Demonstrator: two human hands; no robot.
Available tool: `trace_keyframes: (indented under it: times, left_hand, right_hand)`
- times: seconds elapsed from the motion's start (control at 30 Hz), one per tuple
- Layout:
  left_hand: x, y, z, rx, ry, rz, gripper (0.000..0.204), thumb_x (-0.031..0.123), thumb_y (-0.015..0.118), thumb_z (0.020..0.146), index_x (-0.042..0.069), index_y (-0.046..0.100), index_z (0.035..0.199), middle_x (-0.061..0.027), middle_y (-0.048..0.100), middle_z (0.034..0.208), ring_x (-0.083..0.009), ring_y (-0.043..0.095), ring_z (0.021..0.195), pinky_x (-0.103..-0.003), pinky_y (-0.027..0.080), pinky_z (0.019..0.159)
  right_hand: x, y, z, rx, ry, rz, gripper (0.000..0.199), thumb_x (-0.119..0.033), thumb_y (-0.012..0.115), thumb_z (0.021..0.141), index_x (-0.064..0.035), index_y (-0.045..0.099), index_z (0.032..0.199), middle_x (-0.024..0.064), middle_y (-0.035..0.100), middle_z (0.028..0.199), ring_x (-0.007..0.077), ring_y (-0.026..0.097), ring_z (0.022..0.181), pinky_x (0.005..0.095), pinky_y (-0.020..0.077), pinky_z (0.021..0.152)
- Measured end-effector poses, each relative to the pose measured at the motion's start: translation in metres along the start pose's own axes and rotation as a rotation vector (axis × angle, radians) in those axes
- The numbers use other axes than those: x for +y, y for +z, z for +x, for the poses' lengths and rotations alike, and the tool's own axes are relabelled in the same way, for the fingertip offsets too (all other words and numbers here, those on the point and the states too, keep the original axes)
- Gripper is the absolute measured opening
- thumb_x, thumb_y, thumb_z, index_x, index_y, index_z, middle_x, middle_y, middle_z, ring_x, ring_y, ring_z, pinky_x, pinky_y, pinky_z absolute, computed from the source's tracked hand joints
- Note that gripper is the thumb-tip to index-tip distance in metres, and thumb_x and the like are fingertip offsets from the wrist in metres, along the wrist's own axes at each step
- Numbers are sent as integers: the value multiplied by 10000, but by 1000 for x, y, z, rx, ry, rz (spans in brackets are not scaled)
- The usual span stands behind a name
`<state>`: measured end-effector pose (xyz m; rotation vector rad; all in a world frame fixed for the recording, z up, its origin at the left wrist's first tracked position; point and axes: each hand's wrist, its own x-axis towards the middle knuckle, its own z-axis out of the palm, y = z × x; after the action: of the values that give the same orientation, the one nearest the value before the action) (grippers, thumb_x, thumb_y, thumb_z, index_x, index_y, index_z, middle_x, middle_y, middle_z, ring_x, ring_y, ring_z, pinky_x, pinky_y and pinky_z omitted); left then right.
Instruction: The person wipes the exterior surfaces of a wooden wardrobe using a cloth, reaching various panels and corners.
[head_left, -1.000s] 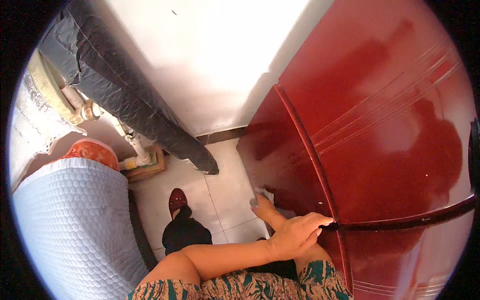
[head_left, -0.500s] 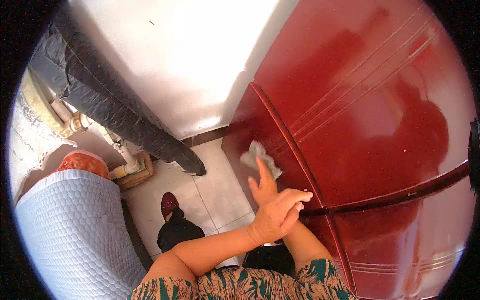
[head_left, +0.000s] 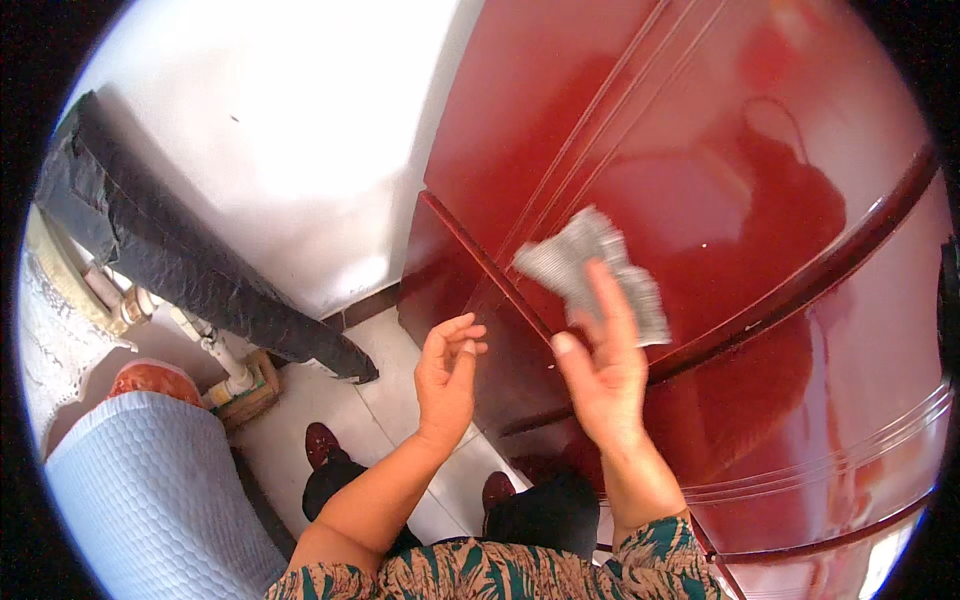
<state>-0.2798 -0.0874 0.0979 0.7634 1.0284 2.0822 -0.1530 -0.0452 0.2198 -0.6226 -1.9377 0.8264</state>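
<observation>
One grey cloth [head_left: 575, 262], right of centre, lies part-hidden under your spread right hand [head_left: 612, 375]; your left hand [head_left: 448, 385] half-curls, empty.

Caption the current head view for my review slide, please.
Right hand, fingers over a gray cloth against glossy red panels; left hand held apart, its fingers loosely curled.

Passage — open air between left hand [head_left: 447, 385] and right hand [head_left: 615, 375]. Barriers — red cabinet [head_left: 715, 265], rightward; slanting dark roll [head_left: 205, 265], blue quilted cover [head_left: 155, 490], leftward.
</observation>
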Motion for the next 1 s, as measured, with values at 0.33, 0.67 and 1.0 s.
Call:
trace_keyframes:
  times: [0.33,0.67,1.0]
  left_hand:
    - [-2,7,-5,-48,-63,13,268,10,483,929,54,526,1190,-62,594,1065,-139,569,915,-271,460,848]
    - [-12,4,-6,-65,-126,49,269,51,503,924,62,526,1192,-63,597,1075,-147,575,920,-275,452,819]
    - [-13,-1,-7,-86,-125,81,272,33,483,923,47,523,1192,-68,599,1076,-145,569,919,-259,436,797]
  right_hand:
    - [20,-9,-45,101,-57,-175,649,19,571,836,25,285,1419,191,301,1476,302,299,1367,388,304,1082]
    - [-27,-50,-29,111,-66,13,623,64,527,851,-20,300,1425,147,281,1491,263,270,1380,403,345,1053]
    - [-39,-33,22,369,-466,-50,714,29,516,833,-15,181,1462,146,158,1536,303,237,1392,443,269,1098]
